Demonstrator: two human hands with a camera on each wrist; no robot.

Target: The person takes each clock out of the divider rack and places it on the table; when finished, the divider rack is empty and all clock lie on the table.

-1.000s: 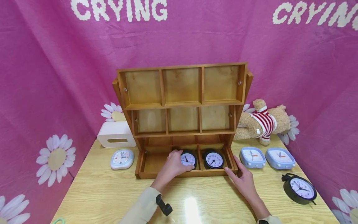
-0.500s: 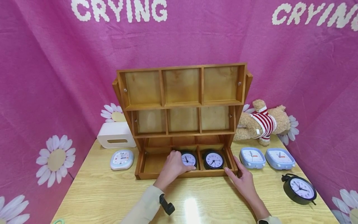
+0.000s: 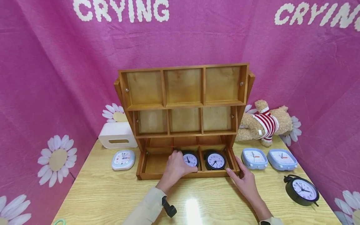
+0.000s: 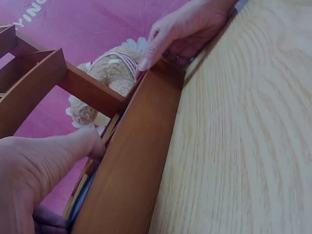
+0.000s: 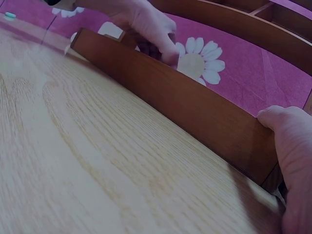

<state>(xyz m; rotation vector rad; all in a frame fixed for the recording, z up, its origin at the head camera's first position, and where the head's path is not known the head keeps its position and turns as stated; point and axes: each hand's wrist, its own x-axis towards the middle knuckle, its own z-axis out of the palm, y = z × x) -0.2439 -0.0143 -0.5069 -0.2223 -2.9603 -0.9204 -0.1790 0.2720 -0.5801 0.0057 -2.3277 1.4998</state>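
Note:
A brown wooden shelf (image 3: 182, 135) with three tiers of compartments stands on the table. In its lowest tier, a round black alarm clock (image 3: 190, 159) lies face up in the middle compartment. My left hand (image 3: 175, 168) holds this clock, thumb at its lower edge and fingers over its left side, hiding part of the dial. Beside it, in the right compartment, lies a matching black alarm clock (image 3: 215, 160). My right hand (image 3: 244, 179) grips the front right corner of the shelf. In the right wrist view its thumb (image 5: 273, 117) presses on the front board's top edge.
Two blue clocks (image 3: 254, 158) and another black alarm clock (image 3: 302, 189) lie right of the shelf. At left are a white-blue clock (image 3: 122, 160) and a white box (image 3: 117, 135). A teddy bear (image 3: 265, 123) lies behind, before a pink curtain (image 3: 182, 40).
My left hand has shifted slightly to the right, its thumb sliding along the lower edge of the middle clock. The right hand stays at the shelf corner.

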